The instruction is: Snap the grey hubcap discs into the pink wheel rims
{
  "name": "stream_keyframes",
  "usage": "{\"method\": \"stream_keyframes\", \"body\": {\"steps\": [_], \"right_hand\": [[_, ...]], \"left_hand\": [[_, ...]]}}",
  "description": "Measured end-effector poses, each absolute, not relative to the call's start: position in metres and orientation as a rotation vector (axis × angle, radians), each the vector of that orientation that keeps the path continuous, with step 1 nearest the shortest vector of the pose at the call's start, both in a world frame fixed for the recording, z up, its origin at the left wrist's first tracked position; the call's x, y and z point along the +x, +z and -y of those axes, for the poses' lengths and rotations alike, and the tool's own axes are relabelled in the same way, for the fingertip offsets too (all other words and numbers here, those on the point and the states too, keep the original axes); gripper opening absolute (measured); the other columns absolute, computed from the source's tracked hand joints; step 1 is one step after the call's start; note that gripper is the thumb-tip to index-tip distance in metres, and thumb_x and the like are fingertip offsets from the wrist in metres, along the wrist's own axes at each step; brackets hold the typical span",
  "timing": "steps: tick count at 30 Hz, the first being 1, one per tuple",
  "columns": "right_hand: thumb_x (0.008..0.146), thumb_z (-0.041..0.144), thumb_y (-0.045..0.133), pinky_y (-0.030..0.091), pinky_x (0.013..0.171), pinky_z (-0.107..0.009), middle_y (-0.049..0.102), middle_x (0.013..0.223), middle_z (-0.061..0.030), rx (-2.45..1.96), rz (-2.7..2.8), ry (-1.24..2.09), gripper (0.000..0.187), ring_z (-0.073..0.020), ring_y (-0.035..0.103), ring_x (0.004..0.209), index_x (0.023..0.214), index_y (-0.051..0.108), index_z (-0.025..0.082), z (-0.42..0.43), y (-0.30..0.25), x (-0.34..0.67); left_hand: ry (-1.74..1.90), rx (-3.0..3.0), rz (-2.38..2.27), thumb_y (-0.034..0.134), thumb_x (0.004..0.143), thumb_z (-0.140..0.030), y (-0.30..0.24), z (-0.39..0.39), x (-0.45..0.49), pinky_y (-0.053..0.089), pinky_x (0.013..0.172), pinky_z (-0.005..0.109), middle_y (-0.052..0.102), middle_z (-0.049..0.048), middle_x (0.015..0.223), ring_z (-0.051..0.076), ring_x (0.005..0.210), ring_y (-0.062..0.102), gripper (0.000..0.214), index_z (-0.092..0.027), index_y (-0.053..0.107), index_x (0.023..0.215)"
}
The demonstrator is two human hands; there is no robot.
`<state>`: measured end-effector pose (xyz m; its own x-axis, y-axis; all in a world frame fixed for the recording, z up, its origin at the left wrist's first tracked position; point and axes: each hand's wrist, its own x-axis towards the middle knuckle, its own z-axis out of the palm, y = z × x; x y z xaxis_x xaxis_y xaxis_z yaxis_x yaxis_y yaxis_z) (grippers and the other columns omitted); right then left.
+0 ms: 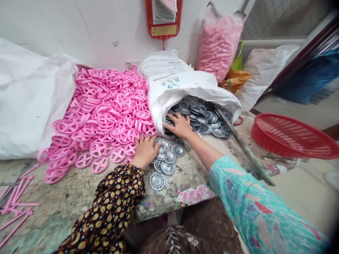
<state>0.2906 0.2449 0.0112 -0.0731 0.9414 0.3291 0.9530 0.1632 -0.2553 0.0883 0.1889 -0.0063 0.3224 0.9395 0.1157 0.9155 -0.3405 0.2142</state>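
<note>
My right hand (180, 126) reaches into the mouth of a white woven sack (172, 79), its fingers spread over a heap of grey plastic discs (196, 109). My left hand (146, 150) lies with fingers apart between the pink wheels (116, 120) and a small pile of silvery-grey discs (168, 162) on the worktable. The thumb is at the edge of that small pile. One grey disc (157, 181) lies at its near end. Neither hand has a visible grip on anything. A long stick (243, 148) leans out of the sack's mouth on the right.
A red plastic basket (293, 137) stands at the right. Pink rods (19, 194) lie at the left edge, near a large white sack (31, 106). Behind the discs' sack is a clear bag of pink parts (218, 46). Pink printed pieces (194, 195) lie at the front edge.
</note>
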Motion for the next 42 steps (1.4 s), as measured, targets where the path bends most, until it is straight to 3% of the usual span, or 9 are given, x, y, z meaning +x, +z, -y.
{"method": "stream_keyframes", "body": {"steps": [12,19,24,28,31,35,42], "right_hand": [[0.084,0.065,0.039,0.019,0.103,-0.060,0.042,0.139,-0.0096,-1.795,2.017,-0.096,0.062,-0.0311,0.042,0.122,0.137,0.042,0.032,-0.179,0.001,0.292],[0.085,0.065,0.037,0.017,0.103,-0.060,0.038,0.143,-0.0108,-1.800,2.161,-0.168,0.063,-0.0323,0.035,0.127,0.139,0.040,0.032,-0.146,-0.008,0.283],[0.085,0.062,0.041,0.017,0.102,-0.058,0.034,0.145,-0.0111,-1.787,2.117,-0.253,0.059,-0.0345,0.030,0.129,0.135,0.045,0.031,-0.133,0.005,0.279],[0.093,0.048,0.034,0.029,0.096,-0.041,0.057,0.121,-0.0116,-1.596,2.211,-0.163,0.045,-0.0257,0.045,0.111,0.121,0.059,0.023,-0.119,0.018,0.250],[0.092,0.048,0.037,0.034,0.085,-0.038,0.064,0.101,-0.0116,-1.627,2.304,-0.051,0.044,-0.0255,0.051,0.096,0.115,0.062,0.020,-0.115,0.020,0.221],[0.086,0.046,0.051,0.037,0.080,-0.035,0.064,0.098,-0.0117,-1.755,2.287,0.026,0.038,-0.0258,0.054,0.093,0.112,0.062,0.020,-0.120,0.016,0.202],[0.079,0.029,0.061,0.043,0.074,-0.029,0.069,0.096,-0.0028,-1.708,2.042,0.307,0.038,-0.0201,0.061,0.086,0.117,0.061,0.025,-0.135,0.013,0.209]], "left_hand": [[0.426,2.486,-1.758,0.031,0.093,-0.040,-0.004,-0.136,0.053,0.025,0.106,0.058,0.052,0.0101,0.134,0.033,0.131,0.036,0.044,-0.022,0.056,0.124],[0.733,2.488,-1.732,0.040,0.088,-0.022,-0.020,-0.101,0.021,0.033,0.105,0.044,0.060,0.0101,0.121,0.023,0.118,0.050,0.036,-0.017,0.058,0.118],[0.699,2.416,-1.878,0.040,0.084,-0.017,-0.019,-0.093,-0.006,0.042,0.095,0.037,0.062,0.0105,0.116,0.023,0.108,0.054,0.038,-0.016,0.060,0.117],[0.661,2.362,-2.032,0.041,0.085,-0.021,-0.011,-0.104,-0.011,0.043,0.089,0.038,0.062,0.0104,0.106,0.025,0.100,0.054,0.037,-0.019,0.063,0.115],[0.580,2.366,-2.142,0.042,0.085,-0.022,-0.002,-0.121,-0.006,0.041,0.086,0.041,0.060,0.0129,0.105,0.028,0.100,0.051,0.036,-0.020,0.065,0.113],[0.382,2.408,-2.167,0.044,0.083,-0.023,0.003,-0.140,0.000,0.041,0.078,0.043,0.059,0.0154,0.099,0.033,0.098,0.050,0.031,-0.019,0.069,0.101],[0.368,2.518,-2.062,0.043,0.085,-0.023,0.000,-0.137,-0.009,0.039,0.080,0.041,0.060,0.0130,0.094,0.029,0.096,0.049,0.027,-0.018,0.070,0.090]]}}
